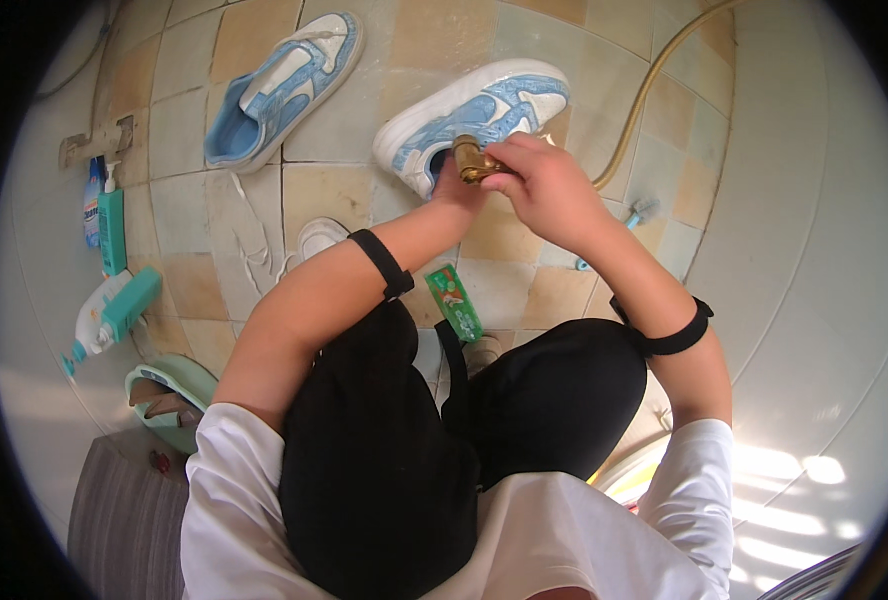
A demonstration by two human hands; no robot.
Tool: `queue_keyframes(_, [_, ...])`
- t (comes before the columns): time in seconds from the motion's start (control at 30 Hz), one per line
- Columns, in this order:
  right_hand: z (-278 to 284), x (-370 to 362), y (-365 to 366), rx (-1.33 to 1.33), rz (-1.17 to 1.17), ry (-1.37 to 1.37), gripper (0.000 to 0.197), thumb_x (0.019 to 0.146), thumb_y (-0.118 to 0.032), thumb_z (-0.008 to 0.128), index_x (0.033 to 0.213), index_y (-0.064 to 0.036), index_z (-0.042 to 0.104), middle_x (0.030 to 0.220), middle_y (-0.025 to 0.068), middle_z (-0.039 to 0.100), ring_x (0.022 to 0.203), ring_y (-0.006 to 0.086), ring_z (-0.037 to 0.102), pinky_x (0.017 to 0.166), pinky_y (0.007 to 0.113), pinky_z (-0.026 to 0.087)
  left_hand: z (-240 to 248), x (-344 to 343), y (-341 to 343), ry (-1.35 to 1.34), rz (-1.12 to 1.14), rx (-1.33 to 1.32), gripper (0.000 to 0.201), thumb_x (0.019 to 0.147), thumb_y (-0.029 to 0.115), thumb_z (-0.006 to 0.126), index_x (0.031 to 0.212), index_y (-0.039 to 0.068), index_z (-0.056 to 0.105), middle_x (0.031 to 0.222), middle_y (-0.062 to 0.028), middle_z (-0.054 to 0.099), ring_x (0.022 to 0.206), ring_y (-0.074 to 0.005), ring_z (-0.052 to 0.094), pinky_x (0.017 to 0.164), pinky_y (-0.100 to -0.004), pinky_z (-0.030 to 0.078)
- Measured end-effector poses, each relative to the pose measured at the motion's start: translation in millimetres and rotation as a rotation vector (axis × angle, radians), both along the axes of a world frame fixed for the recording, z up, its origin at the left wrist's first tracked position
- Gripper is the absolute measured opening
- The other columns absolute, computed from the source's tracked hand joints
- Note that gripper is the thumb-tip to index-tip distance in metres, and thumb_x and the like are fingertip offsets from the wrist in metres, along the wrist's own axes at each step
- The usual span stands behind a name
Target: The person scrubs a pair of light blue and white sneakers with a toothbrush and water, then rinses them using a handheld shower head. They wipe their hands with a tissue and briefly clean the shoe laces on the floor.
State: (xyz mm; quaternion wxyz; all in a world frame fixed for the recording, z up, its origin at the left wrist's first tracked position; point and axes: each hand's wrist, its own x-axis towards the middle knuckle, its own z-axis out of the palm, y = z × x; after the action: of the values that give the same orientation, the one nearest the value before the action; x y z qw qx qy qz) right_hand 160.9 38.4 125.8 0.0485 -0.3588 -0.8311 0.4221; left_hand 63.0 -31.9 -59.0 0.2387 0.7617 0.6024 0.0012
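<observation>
A light-blue and white sneaker (pixel 479 115) is tilted on its side ahead of me. My left hand (pixel 455 190) grips it at the opening, its fingers hidden inside the shoe and behind a brass spray nozzle (pixel 469 158). My right hand (pixel 534 180) is closed around that nozzle, just over the opening. Behind my right wrist runs a yellowish-brown hose (pixel 636 115), though its join to the nozzle is covered. The matching sneaker (pixel 284 95) lies on the tiled floor to the left, without a hand on it.
Pale laces (pixel 254 235) and a white shoe part (pixel 321 237) lie on wet tiles. Teal bottles (pixel 112 230) and a white bottle (pixel 92 318) are at left, above a green basin (pixel 169 370). A green packet (pixel 454 302) lies between my knees; a small brush (pixel 642 211) is right.
</observation>
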Motion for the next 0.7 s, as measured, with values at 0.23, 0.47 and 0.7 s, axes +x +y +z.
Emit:
queue_keyframes(0.23, [1.5,20.1,16.5,0.02,-0.135,-0.1,0.025,0.085,-0.015,0.068,0.105,0.0013,0.066,0.093,0.0185,0.064,0.087,0.039,0.061,0.077,0.043,0.05,12.2,6.9,7.4,0.46,-0.104,0.21,0.039,0.092,0.022,0.054,0.129,0.01,0.062,0.135,-0.0097,0.058,0.126,-0.0269,0.054,0.096,-0.0437,0.043])
queue_keyframes(0.47, [5.5,-29.9,-4.5,-0.045,0.071,-0.063,0.027,0.088,-0.018,0.066,0.107,0.0009,0.066,0.097,0.018,0.063,0.091,0.0382,0.06,0.08,0.042,0.049,-3.2,-0.7,-7.8,-0.153,0.039,-0.026,0.041,0.091,0.019,0.055,0.131,0.01,0.06,0.136,-0.0084,0.057,0.127,-0.027,0.052,0.098,-0.0497,0.041])
queue_keyframes(0.7, [-4.9,-9.0,27.9,-0.124,-0.08,-0.038,0.028,0.09,-0.016,0.064,0.112,0.0015,0.066,0.096,0.0147,0.067,0.089,0.0295,0.064,0.082,0.036,0.05,37.5,-1.4,16.4,0.398,-0.189,-0.095,0.044,0.093,0.018,0.052,0.135,0.008,0.057,0.139,-0.0101,0.055,0.129,-0.0287,0.05,0.1,-0.0521,0.039])
